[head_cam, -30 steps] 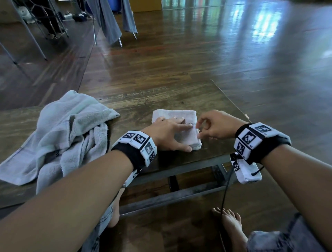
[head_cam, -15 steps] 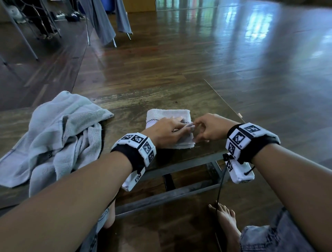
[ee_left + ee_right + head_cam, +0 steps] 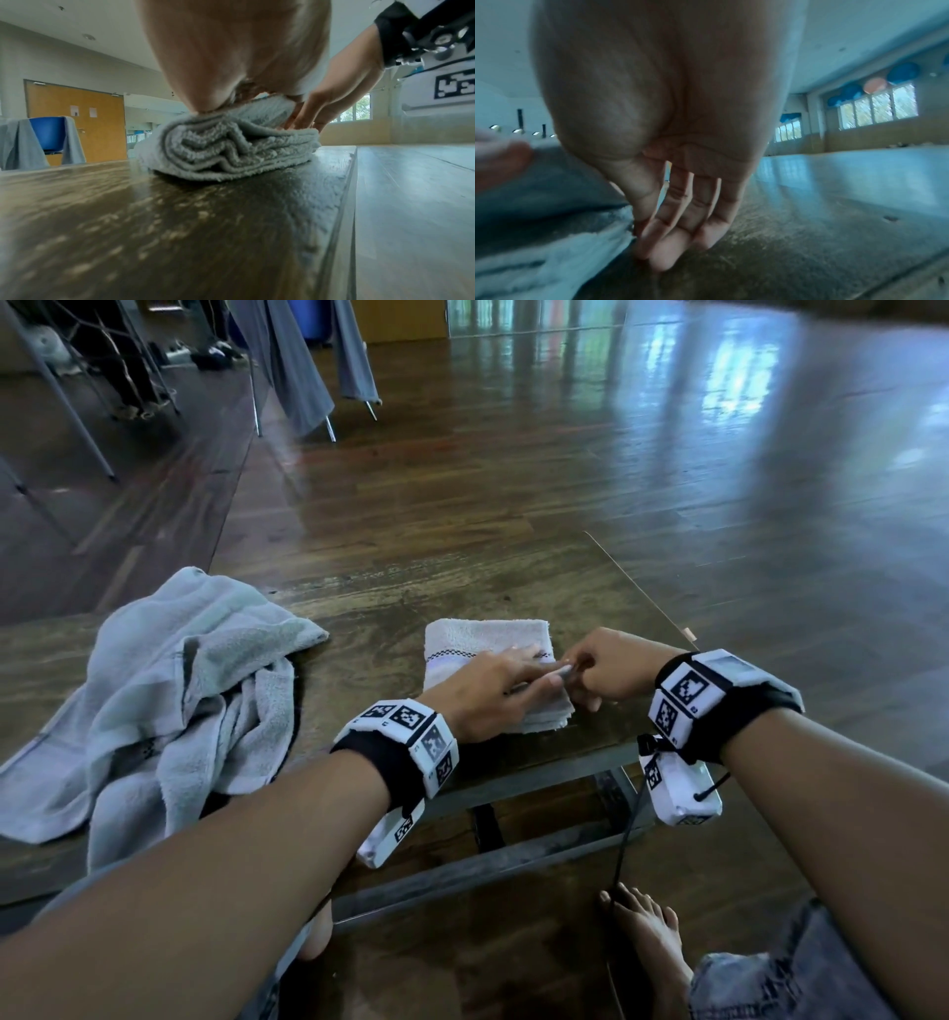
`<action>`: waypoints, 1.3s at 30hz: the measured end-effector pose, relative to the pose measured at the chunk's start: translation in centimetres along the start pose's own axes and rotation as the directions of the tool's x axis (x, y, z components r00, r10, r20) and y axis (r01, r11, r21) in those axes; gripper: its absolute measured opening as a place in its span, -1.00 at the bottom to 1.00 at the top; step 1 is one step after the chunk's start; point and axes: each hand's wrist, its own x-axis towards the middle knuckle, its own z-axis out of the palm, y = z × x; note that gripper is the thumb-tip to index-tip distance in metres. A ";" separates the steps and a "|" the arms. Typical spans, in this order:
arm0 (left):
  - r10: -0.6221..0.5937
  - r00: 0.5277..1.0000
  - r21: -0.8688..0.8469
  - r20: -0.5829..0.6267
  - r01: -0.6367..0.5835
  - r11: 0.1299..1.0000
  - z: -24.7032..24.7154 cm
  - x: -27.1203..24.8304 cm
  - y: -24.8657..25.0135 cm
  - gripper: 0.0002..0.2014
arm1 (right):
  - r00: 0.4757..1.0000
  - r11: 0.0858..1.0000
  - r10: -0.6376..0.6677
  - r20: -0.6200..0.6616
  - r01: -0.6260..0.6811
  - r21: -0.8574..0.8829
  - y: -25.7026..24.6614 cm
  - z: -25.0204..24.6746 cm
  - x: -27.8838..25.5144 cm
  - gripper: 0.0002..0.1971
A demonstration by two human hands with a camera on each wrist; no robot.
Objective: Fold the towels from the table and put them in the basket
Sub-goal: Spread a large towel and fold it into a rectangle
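Observation:
A small white folded towel point(image 3: 482, 634) lies on the wooden table point(image 3: 411, 588) near its front right corner. My left hand point(image 3: 493, 690) lies flat on top of it, fingers stretched towards its right edge; in the left wrist view the heel of the palm point(image 3: 231, 50) presses down on the stacked layers point(image 3: 231, 150). My right hand point(image 3: 606, 670) stands at the towel's right edge. Its fingers point(image 3: 680, 233) point down with their tips on the table, and the thumb rests against the towel's edge point(image 3: 577, 243). No basket is in view.
A large crumpled grey towel point(image 3: 169, 690) lies on the left half of the table. The table's right edge point(image 3: 642, 588) runs just beyond my right hand, with wooden floor past it. My bare foot point(image 3: 652, 947) is below the table's metal frame. Cloth-draped chairs point(image 3: 303, 367) stand far back.
My left hand's fingers slid right across the folded towel, and my right hand closed in until the two meet at the towel's right edge. The towel stayed in place.

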 end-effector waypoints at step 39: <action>-0.633 0.774 0.129 -0.017 0.630 0.766 1.6 0.0 -4.5 -0.34 | 0.939 0.998 0.064 -0.338 -0.069 -0.002 -2.3 8.8 3.6 -0.32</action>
